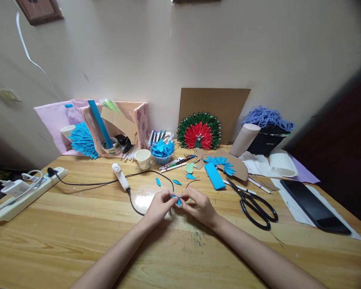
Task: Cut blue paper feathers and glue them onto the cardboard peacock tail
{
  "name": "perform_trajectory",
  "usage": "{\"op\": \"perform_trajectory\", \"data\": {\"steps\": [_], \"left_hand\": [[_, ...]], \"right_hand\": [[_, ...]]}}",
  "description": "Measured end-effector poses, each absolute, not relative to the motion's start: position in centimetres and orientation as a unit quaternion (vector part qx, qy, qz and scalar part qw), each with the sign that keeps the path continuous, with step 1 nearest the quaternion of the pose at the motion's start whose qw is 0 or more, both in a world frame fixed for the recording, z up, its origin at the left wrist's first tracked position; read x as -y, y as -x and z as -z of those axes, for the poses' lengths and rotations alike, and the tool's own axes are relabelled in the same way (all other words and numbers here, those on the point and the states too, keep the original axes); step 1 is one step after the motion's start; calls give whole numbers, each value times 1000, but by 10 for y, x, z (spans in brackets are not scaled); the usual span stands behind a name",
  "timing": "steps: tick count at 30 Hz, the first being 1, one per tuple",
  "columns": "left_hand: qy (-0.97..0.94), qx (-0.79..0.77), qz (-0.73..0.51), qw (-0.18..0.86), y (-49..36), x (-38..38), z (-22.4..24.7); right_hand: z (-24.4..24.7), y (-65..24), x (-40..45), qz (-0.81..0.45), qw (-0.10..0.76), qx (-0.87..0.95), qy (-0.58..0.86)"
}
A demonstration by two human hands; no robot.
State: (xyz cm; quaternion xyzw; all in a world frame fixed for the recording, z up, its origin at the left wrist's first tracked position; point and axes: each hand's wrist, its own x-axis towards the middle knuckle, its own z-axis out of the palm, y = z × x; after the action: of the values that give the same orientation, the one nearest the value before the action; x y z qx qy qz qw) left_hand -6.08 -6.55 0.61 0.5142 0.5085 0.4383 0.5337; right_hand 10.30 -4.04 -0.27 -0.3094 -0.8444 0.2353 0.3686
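Near the middle of the wooden table, my left hand (160, 206) and my right hand (200, 205) meet around a small blue paper piece (177, 200). The fingertips of both hands pinch it, one hand on each side. Just beyond them lie two small blue petals, one to the left (158, 182) and one nearer the middle (177, 182). A white hot glue gun (120, 176) stands left of my hands, its black cord looping behind them. Farther right, a folded blue paper strip (214, 176) rests beside a cardboard piece (237, 165) with blue petals (221, 163) on it.
Black-handled scissors (255, 206) and a phone (314, 204) lie at the right. A paper cup (142, 159) and a bowl of blue pieces (163, 151) stand behind the hands. A power strip (33, 197) is at the left; a red and green paper fan (199, 131) leans at the back.
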Motion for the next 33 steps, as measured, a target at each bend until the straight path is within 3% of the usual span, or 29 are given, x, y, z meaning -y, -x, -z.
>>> {"op": "perform_trajectory", "data": {"steps": [9, 14, 24, 33], "left_hand": [[-495, -517, -438, 544, 62, 64, -8], [-495, -528, -441, 531, 61, 66, -8], [-571, -546, -454, 411, 61, 72, -9], [-665, -501, -459, 310, 63, 77, -17]], "right_hand": [[5, -103, 39, -176, 361, 876, 268], [9, -102, 37, -149, 407, 869, 238], [4, -99, 39, -378, 413, 754, 345], [8, -98, 35, -461, 402, 712, 344]]}}
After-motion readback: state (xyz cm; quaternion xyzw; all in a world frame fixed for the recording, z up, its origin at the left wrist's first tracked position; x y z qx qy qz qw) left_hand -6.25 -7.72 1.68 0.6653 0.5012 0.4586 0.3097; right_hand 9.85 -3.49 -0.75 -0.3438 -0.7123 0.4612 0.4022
